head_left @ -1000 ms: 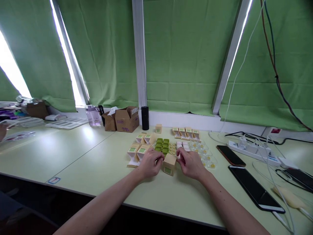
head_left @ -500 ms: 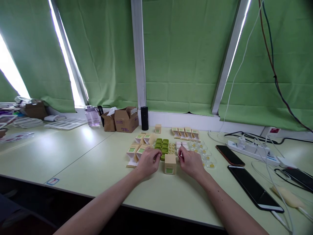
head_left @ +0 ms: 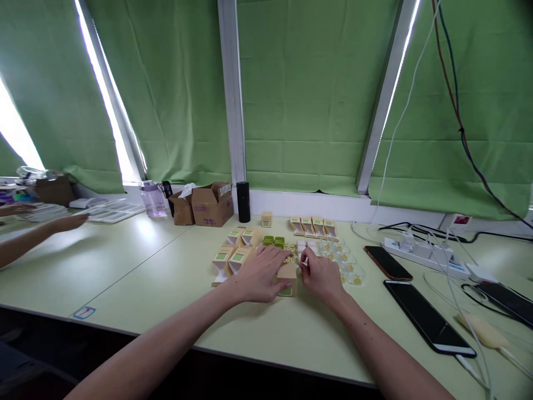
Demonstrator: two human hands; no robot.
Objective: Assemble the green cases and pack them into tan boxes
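Note:
A small kraft cardboard box point(head_left: 287, 273) with a green label stands near the middle of the table. My left hand point(head_left: 260, 273) is at its left side, fingers stretched out behind the box and thumb across its front. To the right of the box, my right hand point(head_left: 321, 273) is closed with its fingertips pinched; anything between them is hidden. Behind my left hand lie green square trays point(head_left: 273, 241), partly covered. Small beige pieces point(head_left: 291, 248) and pale pink blocks point(head_left: 307, 244) sit between my hands. Clear domed pieces with yellow centres point(head_left: 343, 258) lie right of my right hand.
Opened kraft boxes stand at left point(head_left: 224, 261) and back right point(head_left: 313, 226). One closed box point(head_left: 266, 219) is behind. Farther back are cartons point(head_left: 212, 206) and a black cylinder point(head_left: 243, 202). Phones point(head_left: 428, 316), cables and a power strip point(head_left: 425, 256) lie right. Another person's hand point(head_left: 69, 223) reaches in left.
My left hand has opened from a pinch and moved right, over the trays and against the box. My right hand stays pinched nearby. Another person's arm has come in at left.

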